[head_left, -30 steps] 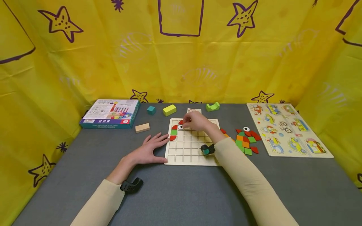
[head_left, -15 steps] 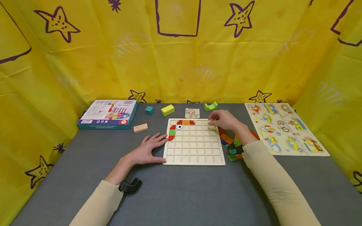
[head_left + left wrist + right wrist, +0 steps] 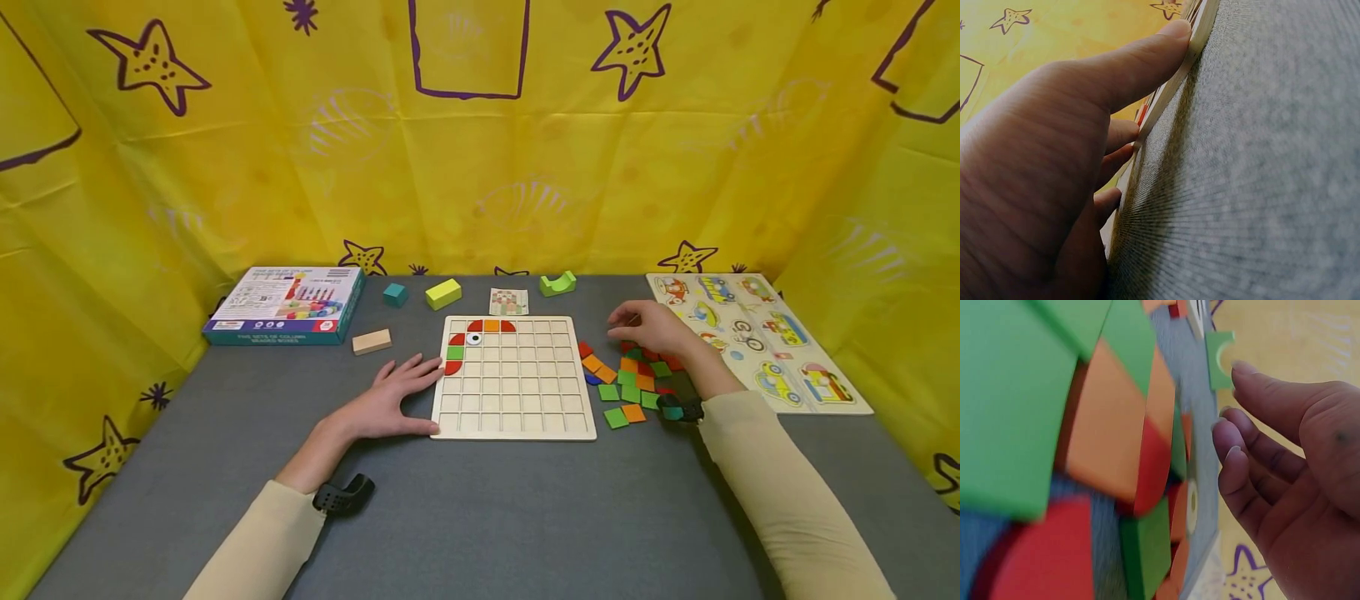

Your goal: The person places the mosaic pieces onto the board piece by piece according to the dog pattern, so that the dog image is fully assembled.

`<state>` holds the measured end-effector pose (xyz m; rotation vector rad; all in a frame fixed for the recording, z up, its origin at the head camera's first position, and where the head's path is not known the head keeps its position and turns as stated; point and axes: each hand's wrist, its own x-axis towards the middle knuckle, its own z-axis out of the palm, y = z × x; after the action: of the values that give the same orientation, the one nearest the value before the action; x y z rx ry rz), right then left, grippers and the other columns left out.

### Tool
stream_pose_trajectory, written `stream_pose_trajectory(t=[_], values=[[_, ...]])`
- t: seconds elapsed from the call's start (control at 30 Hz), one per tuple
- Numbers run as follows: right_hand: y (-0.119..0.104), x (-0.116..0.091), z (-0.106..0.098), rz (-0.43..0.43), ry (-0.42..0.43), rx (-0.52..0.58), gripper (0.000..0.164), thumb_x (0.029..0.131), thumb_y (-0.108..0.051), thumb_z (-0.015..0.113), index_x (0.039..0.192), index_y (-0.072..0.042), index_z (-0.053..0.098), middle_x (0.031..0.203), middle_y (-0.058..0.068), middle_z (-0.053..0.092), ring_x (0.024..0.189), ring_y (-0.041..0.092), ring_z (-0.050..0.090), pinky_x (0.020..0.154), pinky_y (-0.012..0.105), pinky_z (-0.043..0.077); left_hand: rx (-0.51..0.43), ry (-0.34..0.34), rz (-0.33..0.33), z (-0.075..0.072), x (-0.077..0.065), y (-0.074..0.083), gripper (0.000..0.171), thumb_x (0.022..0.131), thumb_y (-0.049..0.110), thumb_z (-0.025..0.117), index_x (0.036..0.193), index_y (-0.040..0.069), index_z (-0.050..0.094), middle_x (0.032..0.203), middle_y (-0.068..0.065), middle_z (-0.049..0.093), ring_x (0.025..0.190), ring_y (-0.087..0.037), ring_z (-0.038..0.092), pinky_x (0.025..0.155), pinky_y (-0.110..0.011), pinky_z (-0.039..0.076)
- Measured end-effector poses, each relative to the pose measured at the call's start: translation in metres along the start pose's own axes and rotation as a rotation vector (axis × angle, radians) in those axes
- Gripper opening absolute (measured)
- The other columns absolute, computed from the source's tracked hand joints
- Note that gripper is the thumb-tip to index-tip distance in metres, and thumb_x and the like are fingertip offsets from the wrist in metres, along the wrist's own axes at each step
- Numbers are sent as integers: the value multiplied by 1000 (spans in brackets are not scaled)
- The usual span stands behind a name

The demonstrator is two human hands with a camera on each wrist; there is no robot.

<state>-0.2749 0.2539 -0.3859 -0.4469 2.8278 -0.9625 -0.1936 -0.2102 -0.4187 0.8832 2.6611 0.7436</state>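
Observation:
A pale wooden grid board [image 3: 517,404] lies flat on the grey table. In its upper left cells sit red quarter-round tiles, an orange tile [image 3: 492,326], a green tile [image 3: 455,352] and a round white eye tile [image 3: 473,339]. My left hand [image 3: 390,404] rests at the board's left edge, thumb and fingers spread against it, as the left wrist view shows too. Over a loose pile of green [image 3: 617,417], orange and red tiles right of the board hovers my right hand [image 3: 651,327]. In the right wrist view its fingers [image 3: 1235,472] are loosely bent, with nothing between them and the thumb.
Behind the board lie a small pattern card [image 3: 508,302], a green arch block [image 3: 558,285], a yellow block [image 3: 444,294] and a teal cube [image 3: 395,294]. A plain wooden block [image 3: 372,342] and a toy box [image 3: 285,304] are left; a picture puzzle board [image 3: 806,357] is right.
My right hand has moved from the board's upper left cells to the right, over the tile pile, uncovering the orange and red tiles in the top row. The left hand stays at the edge.

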Motion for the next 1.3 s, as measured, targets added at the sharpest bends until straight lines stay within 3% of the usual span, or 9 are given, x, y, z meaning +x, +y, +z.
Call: stream_pose_trajectory(t=[0.37,0.73,1.0,1.3], values=[[11,-7,-3,16,-52,-27,22,94,-14,73,109,1,70,98,10,68,86,26,59,79,40,49,-3,13,14,-1,-1,1,93,85,55,76,158,13,36,166,-4,23,153,-35,7,115,-64,-4],[17,-14,-16,36,-37,-44,26,94,-15,74,111,3,69,100,13,69,90,29,60,83,45,49,7,7,14,0,1,1,93,85,56,75,158,14,36,167,-3,22,153,-34,6,116,-63,-4],[34,-22,-24,54,-47,-49,28,95,-19,73,110,4,68,98,11,67,88,27,58,79,40,46,7,9,10,0,1,1,93,85,57,74,158,14,36,167,-3,22,153,-34,6,116,-63,-4],[37,-21,-22,31,-49,-69,22,96,-18,71,105,2,68,93,9,66,85,26,56,78,39,45,6,7,6,0,0,0,93,85,57,74,158,14,36,167,-2,22,153,-34,6,116,-63,-4]])
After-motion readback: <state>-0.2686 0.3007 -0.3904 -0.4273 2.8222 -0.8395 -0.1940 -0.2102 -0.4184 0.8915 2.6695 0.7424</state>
